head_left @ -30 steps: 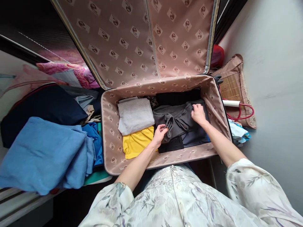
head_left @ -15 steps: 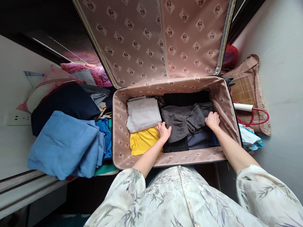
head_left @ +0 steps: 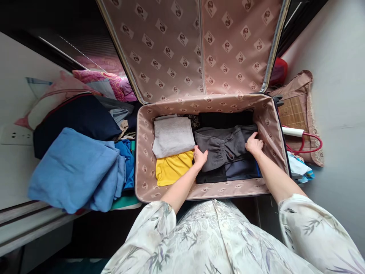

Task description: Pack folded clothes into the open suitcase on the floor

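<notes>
Home bedroom: open suitcase (head_left: 144, 152) at centre frame, folded clothes pile (head_left: 74, 167) at left, pink pillow (head_left: 54, 97) upper left, wall socket (head_left: 15, 135) far left, plain wall (head_left: 336, 95) right.

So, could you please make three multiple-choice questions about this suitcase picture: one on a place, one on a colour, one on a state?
1. Where does the grey folded cloth lie in the suitcase?
A. on the dark grey trousers
B. beyond the yellow shirt, on the left side
C. outside, on the blue pile

2. What colour is the shirt beside the left hand?
A. yellow
B. red
C. white

3. How is the suitcase lid?
A. zipped shut
B. taken off
C. open, standing up

Answers: 1 B, the cloth sits left, just past the yellow shirt. 2 A, the shirt is plainly yellow. 3 C, the patterned lining of the lid rises behind the clothes, while both the left hand and the right hand rest on the dark grey trousers.
</notes>
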`<state>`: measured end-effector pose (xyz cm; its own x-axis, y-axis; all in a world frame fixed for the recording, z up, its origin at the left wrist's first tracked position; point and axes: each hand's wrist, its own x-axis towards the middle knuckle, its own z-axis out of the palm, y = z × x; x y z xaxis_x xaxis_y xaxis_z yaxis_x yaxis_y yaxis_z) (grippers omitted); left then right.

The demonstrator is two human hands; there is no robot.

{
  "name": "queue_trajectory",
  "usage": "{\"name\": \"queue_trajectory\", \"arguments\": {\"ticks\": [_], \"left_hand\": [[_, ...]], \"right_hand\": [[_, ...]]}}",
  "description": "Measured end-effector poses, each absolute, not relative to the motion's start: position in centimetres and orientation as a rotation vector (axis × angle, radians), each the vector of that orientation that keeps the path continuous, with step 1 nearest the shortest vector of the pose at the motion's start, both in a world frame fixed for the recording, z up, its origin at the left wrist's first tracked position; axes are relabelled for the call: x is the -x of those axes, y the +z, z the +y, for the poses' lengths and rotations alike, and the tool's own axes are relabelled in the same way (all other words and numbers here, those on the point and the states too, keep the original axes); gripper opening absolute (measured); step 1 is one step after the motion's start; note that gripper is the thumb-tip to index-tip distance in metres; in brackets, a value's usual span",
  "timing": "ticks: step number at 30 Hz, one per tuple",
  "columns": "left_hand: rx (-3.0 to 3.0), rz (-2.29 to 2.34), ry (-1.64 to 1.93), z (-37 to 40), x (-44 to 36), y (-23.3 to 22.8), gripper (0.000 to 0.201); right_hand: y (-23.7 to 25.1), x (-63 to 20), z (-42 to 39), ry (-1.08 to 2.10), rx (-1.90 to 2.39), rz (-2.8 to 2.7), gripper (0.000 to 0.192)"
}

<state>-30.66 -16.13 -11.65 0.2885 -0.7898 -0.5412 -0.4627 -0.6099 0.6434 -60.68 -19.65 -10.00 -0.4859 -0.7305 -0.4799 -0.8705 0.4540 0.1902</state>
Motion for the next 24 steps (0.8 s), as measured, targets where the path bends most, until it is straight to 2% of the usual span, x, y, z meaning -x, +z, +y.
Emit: {"name": "queue_trajectory", "arguments": {"ticks": [5, 10, 14, 19, 24], "left_hand": [[-1.968, -1.085, -1.432, -16.4, 30.3, -11.1, 0.025], [-1.832, -1.105, -1.389, -16.4, 30.0, -9.9, 0.032], [-1.697, -1.123, -1.370, -16.4, 28.9, -7.8, 0.040], [-1.647, -1.112, -1.310, -17.1, 22.0, -5.7, 0.036], [-2.177, -1.132, -0.918, -18.7, 15.1, -5.2, 0.036]], "right_hand": [[-9.5, 60.7, -19.8, 0.547, 1.371, 2.373, 0.075], [-8.1, 60.2, -19.9, 0.532, 1.458, 2.401, 0.055], [-4.6, 59.8, -19.2, 0.532, 1.645, 2.382, 0.046], [-1.6, 57.4, -16.1, 0.472, 1.830, 2.292, 0.050], [-4.5, 53.9, -14.6, 0.500, 1.721, 2.016, 0.063]]}}
